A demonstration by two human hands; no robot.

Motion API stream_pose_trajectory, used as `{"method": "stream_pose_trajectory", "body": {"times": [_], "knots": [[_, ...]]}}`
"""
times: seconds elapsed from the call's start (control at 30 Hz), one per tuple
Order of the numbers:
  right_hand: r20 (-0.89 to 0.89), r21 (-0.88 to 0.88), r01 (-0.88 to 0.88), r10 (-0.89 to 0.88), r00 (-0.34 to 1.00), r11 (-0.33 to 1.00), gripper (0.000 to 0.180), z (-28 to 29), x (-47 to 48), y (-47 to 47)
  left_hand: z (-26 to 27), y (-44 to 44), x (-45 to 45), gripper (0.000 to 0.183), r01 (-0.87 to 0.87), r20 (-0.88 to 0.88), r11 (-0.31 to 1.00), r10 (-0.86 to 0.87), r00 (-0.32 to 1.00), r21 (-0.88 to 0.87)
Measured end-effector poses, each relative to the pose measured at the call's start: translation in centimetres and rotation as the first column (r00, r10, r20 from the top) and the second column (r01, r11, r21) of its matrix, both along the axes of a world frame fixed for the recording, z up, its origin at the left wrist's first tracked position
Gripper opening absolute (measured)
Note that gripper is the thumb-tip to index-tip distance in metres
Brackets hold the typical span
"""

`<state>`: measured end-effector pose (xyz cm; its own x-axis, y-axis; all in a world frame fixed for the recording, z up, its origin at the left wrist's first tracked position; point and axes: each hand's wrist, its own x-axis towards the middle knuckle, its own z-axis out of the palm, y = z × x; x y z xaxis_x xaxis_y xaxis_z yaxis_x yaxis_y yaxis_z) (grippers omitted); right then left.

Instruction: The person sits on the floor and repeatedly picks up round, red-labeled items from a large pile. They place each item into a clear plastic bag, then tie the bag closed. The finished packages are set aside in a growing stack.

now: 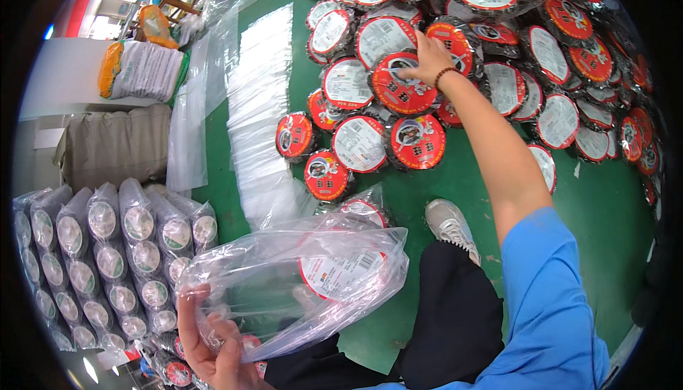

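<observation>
My left hand [216, 336] pinches the edge of a large clear plastic bag [251, 278], low in the view. A round packet with a white, red-rimmed label [341, 275] shows through the bag's film and looks to be inside. Farther out, my right hand [429, 62], with a beaded bracelet at the wrist, grips the upper right of a round packet with a red label [403, 91]. My thumb lies on its face; the other fingertips are partly hidden. This packet leans among others in the pile, some showing red faces and others white, printed backs.
A long row of flat, overlapping clear bags [261, 112] lies on the green floor [216, 144]. Stacked plastic sleeves of round packets [112, 262] stand at left, below a grey-brown covered bundle [120, 144]. A white woven sack [147, 72] sits beyond. My shoe [451, 224] is near the pile.
</observation>
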<state>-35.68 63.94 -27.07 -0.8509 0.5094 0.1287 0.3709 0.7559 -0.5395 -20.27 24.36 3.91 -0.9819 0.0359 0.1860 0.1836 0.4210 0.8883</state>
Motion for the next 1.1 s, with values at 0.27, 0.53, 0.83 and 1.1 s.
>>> {"method": "stream_pose_trajectory", "body": {"times": [0.27,0.53,0.83,1.1], "knots": [[-0.613,-0.787,-0.501,-0.375,0.695,0.359,0.051,13.8,10.9,-8.6,-0.2,-1.5,-1.7,0.073,0.061,0.110,0.995,-0.069,0.992,0.076],[-0.480,0.373,-0.684,0.761,0.436,0.627,0.044,19.8,15.3,-20.2,0.3,1.2,-1.1,0.080,0.149,0.200,0.978,-0.177,0.964,0.147],[0.100,-0.864,0.384,-0.636,0.765,0.326,0.070,-14.5,17.0,-11.7,0.9,1.3,-0.8,0.087,-0.053,0.018,0.997,0.052,0.998,0.063],[0.289,-0.932,0.171,-0.368,0.884,-0.320,0.050,-13.6,15.3,-14.6,1.4,-4.1,1.6,0.086,-0.060,-0.044,0.972,0.052,0.998,-0.225]]}}
